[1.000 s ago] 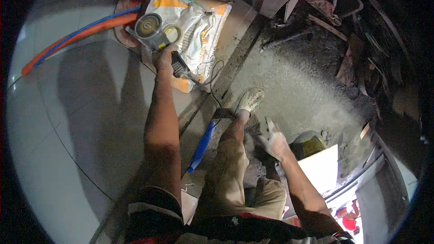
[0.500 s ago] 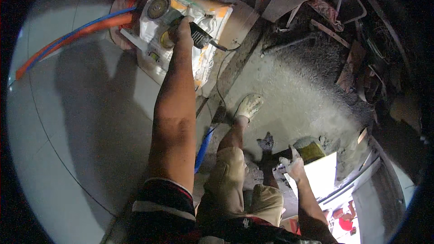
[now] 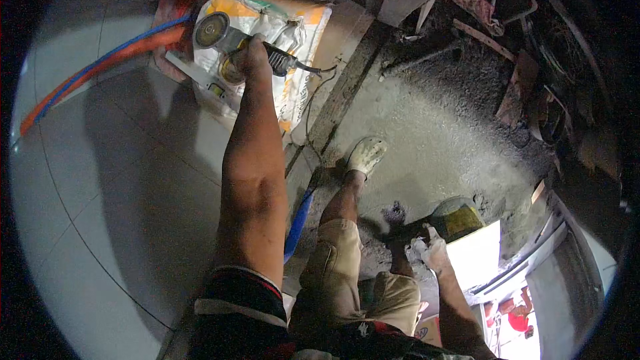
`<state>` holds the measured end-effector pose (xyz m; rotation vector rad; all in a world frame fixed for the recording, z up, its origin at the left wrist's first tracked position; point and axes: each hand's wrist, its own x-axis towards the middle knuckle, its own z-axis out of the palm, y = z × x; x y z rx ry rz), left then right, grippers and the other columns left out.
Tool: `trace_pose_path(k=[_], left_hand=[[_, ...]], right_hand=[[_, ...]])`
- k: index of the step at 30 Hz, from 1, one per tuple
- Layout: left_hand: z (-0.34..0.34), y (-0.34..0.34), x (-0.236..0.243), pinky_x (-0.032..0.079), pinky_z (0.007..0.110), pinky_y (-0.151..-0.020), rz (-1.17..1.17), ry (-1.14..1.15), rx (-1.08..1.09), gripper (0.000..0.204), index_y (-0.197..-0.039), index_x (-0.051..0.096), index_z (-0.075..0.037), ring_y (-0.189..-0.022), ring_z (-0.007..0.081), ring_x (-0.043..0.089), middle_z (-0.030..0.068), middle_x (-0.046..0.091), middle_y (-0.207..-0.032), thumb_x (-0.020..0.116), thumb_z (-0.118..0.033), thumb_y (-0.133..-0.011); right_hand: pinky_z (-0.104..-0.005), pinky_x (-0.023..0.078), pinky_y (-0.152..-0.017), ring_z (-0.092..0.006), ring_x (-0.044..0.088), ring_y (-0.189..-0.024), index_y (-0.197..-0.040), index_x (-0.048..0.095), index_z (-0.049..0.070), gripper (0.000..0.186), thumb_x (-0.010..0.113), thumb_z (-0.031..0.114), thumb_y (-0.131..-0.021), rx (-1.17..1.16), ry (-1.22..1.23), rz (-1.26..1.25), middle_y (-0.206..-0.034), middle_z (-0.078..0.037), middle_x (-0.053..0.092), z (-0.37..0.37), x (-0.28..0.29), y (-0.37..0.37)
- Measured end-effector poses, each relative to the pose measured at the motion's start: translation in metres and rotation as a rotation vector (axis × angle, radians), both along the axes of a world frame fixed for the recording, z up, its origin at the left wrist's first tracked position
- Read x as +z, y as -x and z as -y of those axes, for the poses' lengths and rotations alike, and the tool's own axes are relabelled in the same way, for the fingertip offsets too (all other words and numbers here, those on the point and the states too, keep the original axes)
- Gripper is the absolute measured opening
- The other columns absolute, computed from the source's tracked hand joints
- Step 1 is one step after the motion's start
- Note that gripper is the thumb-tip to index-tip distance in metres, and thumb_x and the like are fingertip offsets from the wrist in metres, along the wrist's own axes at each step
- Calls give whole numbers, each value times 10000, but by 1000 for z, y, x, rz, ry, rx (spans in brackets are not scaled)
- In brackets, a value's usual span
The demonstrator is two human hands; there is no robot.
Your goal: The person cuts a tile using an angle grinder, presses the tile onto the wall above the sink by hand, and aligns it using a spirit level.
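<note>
- Your grinder (image 3: 279,60) is in your left hand (image 3: 253,60), above the bag at the upper left; you can't tell from here whether it touches the bag.
- It has a long black body with slots along it, a grey head, and a round disc (image 3: 212,29) at the far left end, its flat face turned up towards you. The disc looks dull grey-brown, with a lighter middle.
- A black cord (image 3: 312,68) leaves the right end of the body.
- Your left hand is wrapped around the grinder near its head, arm stretched out.
- Just below the head is a round yellowish thing (image 3: 231,71), too dim to name.
- The bag (image 3: 300,97) is white and crumpled, with orange and green patches.
- Left of it run an orange hose (image 3: 100,67) and a thinner blue hose (image 3: 110,52), side by side over the tiled floor (image 3: 63,160).
- Your right hand (image 3: 436,253) is low on the right, fingers partly curled, beside a bright white board (image 3: 477,257); whether it holds anything you cannot tell.
- Your pale shoe (image 3: 367,156) rests on the rough grey floor (image 3: 447,133).
</note>
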<state>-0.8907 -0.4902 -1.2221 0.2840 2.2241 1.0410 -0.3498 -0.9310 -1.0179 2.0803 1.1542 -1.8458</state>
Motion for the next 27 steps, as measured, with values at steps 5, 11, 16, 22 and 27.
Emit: trace_pose_path(k=[5, 11, 16, 22, 27], left_hand=[[19, -42, 28, 562, 398, -836, -319, 249, -110, 672, -1227, 648, 36, -984, 286, 723, 188, 706, -1206, 799, -411, -749], [32, -11, 88, 565, 425, -821, -514, 254, -202, 575, -1069, 723, 47, -955, 316, 740, 216, 734, -1137, 820, -417, -742], [57, 4, 101, 565, 463, -794, -534, 282, -180, 558, -1054, 721, 58, -965, 373, 732, 194, 746, -1110, 848, -370, -721], [66, 20, 79, 578, 441, -849, -637, 508, -322, 687, -1148, 700, 29, -1005, 327, 735, 172, 745, -1121, 810, -504, -729], [58, 43, 33, 586, 432, -868, -768, 607, -414, 650, -1098, 714, 15, -1021, 313, 737, 158, 748, -1098, 767, -533, -752]], right_hand=[[-373, 568, -723, -253, 707, -770, -1373, 549, -12, 555, 730, 193, -890, 52, -85, 49, -902, -215, 726, 13, -8, -6], [-415, 565, -763, -356, 723, -842, -1345, 559, -13, 574, 742, 259, -873, -17, -10, -15, -915, -248, 722, 15, -3, 1], [-392, 575, -751, -278, 732, -807, -1325, 569, -33, 526, 711, 200, -875, 33, 26, 29, -886, -204, 733, 32, -8, -7], [-395, 572, -722, -264, 717, -775, -1290, 570, -70, 478, 687, 160, -888, 22, -33, 12, -863, -184, 731, 49, -15, -6], [-407, 572, -762, -300, 725, -814, -1305, 576, -45, 488, 700, 181, -891, 11, -35, 37, -921, -209, 738, 51, -15, -11]])
